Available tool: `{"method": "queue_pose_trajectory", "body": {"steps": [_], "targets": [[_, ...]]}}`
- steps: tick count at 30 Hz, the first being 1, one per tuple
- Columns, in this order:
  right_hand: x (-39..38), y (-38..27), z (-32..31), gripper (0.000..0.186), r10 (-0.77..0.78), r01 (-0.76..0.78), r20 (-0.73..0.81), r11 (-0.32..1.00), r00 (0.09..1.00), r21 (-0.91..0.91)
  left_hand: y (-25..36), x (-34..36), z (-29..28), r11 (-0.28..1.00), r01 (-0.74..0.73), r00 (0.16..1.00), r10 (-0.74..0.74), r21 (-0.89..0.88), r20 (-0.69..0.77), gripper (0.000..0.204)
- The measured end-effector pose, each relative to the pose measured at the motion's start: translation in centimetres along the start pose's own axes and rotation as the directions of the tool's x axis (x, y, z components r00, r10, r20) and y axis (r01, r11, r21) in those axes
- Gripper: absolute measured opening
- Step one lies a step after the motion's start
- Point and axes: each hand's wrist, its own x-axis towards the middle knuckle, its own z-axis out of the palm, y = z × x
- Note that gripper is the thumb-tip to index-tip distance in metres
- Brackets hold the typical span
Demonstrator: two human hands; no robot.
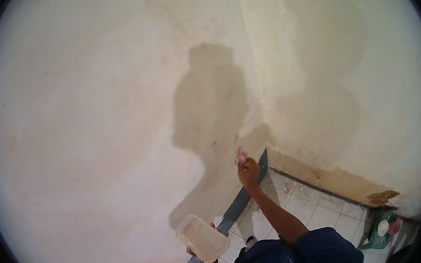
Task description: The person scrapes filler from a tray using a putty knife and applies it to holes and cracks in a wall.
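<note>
My right hand (248,173) grips a small crumpled red-and-white item (240,156), perhaps a cloth, at the pale wall (95,131) just left of the corner; whether it touches the wall, I cannot tell. My left hand (192,251) holds a rectangular, pale plastic container (199,235) lower down, with fingers showing at both sides of it. The container's inside looks cream-coloured. Shadows of my head and arm fall on the wall above.
A dark grey skirting strip (237,204) runs along the left wall. The right wall (334,120) has brown, flaking patches near its foot. Below lies a white tiled floor (323,217) with debris along the edge. A green bag with pink and white items (375,237) sits at lower right.
</note>
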Motion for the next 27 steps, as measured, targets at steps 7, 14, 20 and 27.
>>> {"method": "queue_pose_trajectory", "body": {"steps": [7,14,20,27], "targets": [[-1.0,-7.9,2.6,0.027,-0.030,0.030,0.011,0.999,0.999,0.029,-0.4,-1.3,0.1,0.997,-0.007,1.000,0.008,0.073,-0.013,0.099],[-0.7,-8.5,0.4,0.008,-0.004,0.007,-0.015,0.978,1.000,0.207,2.2,-0.2,-0.7,1.000,0.002,0.999,-0.001,0.025,-0.044,0.101],[-2.1,-11.3,5.7,0.011,-0.347,0.352,0.070,0.931,0.935,-0.095,4.5,0.9,-2.1,0.998,0.018,0.999,-0.015,0.063,-0.047,0.102],[-4.7,-6.4,1.6,0.017,-0.364,0.354,0.160,0.931,0.918,0.090,6.1,-0.2,-3.3,0.993,0.048,0.997,-0.041,0.105,-0.063,0.102]]}}
